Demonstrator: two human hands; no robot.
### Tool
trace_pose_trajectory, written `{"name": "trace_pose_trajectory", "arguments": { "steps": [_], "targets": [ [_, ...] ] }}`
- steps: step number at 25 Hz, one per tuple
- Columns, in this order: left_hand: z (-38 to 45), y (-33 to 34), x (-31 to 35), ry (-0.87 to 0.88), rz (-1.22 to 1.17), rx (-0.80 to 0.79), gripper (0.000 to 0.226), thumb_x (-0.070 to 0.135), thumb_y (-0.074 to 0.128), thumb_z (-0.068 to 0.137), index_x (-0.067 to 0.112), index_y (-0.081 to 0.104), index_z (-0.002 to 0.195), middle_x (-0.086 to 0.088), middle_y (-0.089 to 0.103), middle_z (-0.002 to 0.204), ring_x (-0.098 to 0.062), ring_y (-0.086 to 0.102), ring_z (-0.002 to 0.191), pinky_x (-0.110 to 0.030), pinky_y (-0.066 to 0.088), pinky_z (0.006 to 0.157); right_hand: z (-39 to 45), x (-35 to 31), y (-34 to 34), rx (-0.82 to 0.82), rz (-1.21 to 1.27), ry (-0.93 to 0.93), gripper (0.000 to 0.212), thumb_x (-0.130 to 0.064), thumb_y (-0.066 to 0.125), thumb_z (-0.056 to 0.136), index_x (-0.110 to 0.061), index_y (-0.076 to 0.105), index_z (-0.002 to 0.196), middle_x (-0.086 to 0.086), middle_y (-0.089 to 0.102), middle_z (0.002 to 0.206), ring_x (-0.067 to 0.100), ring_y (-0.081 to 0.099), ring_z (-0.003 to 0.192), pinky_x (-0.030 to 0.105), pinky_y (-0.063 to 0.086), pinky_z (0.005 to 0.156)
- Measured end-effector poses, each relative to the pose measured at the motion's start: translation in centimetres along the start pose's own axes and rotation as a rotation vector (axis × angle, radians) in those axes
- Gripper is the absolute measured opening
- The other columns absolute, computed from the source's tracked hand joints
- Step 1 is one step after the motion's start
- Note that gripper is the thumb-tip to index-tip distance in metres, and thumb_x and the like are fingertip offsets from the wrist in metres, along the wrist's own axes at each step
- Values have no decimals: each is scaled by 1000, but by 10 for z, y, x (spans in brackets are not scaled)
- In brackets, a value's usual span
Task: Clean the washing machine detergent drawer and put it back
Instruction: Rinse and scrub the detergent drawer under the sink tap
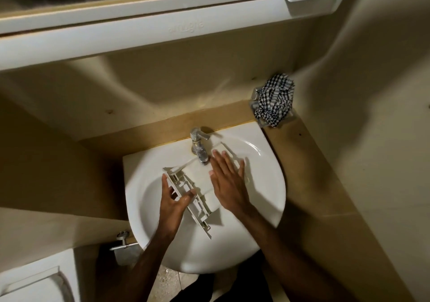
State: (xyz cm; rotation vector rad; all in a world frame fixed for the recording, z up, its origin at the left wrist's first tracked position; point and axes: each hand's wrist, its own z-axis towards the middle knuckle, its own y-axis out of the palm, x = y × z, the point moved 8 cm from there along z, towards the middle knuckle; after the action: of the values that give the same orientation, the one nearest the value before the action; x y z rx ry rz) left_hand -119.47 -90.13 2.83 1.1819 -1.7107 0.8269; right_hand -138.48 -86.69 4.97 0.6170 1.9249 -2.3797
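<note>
Nearest the viewer, two bare forearms reach up from the bottom edge over a white basin (267,199) set into a tan bench (309,162). At lower left a white fixture (35,280) shows only in part, and a metal valve (123,241) sticks out of the wall just beside the basin's near-left rim.

The left hand (173,202) grasps the detergent drawer (197,176) at its front panel: the thumb and fingers (189,195) are curled round the panel's edge, pinching it, and they look wet. The drawer, white plastic, lies bottom-up and slantwise inside the basin, its front panel toward the near left and its far end running up under the tap (199,147). The panel's inner face, with ribs and clips, is turned toward the viewer.

The right hand (226,178) lies flat on the drawer's upturned underside, fingers straight and spread, gripping nothing; the fingertips reach almost to the tap's spout. Whether water is running cannot be told.

Farther off, on the bench's right rear corner, a crumpled black-and-white checked cloth (275,99) sits on a small clear holder (256,102). Behind the basin rises a beige wall (162,87), and above it runs a white window frame (139,27) with dim glass.
</note>
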Motion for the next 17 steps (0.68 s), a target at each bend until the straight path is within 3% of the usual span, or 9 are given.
{"name": "trace_pose_trajectory", "arguments": {
  "steps": [4,7,8,10,13,17],
  "targets": [
    [-1,-1,2,-11,39,14,108,46,85,68,36,27,158,-4,68,131,-23,68,118,-53,53,104,38,14,3,-72,-4,93,57,-43,23,108,-20,37,158,1,23,170,22,14,159,68,25,117],
    [-1,1,1,-11,14,24,105,42,84,69,38,27,158,-8,68,130,-26,70,114,-56,53,103,7,-5,3,42,-6,156,56,-41,29,110,-18,31,161,3,18,171,22,9,159,64,15,123],
    [-1,1,1,-9,16,18,104,42,83,70,38,27,158,-8,68,130,-27,69,115,-57,52,104,-10,-14,-1,90,9,116,54,-38,36,110,-16,35,160,5,22,170,22,12,159,63,14,123],
    [-1,-1,-2,-18,6,25,105,45,82,69,40,26,158,-8,68,131,-30,68,117,-58,51,105,-38,-33,-7,171,45,-89,45,-25,49,107,-9,53,149,9,39,163,24,30,154,65,26,119],
    [-3,1,7,28,6,9,101,43,81,68,39,31,156,-9,69,127,-33,69,115,-59,51,104,-45,-42,-7,149,39,-333,39,-9,50,101,-8,62,138,10,55,151,25,48,144,51,45,109],
    [-5,3,15,88,19,1,94,45,79,70,40,35,154,-3,68,131,-32,64,122,-59,49,105,-7,-59,-6,-78,-46,-326,60,-19,50,95,-19,43,154,-2,34,166,22,42,141,40,44,100]
  ]
}}
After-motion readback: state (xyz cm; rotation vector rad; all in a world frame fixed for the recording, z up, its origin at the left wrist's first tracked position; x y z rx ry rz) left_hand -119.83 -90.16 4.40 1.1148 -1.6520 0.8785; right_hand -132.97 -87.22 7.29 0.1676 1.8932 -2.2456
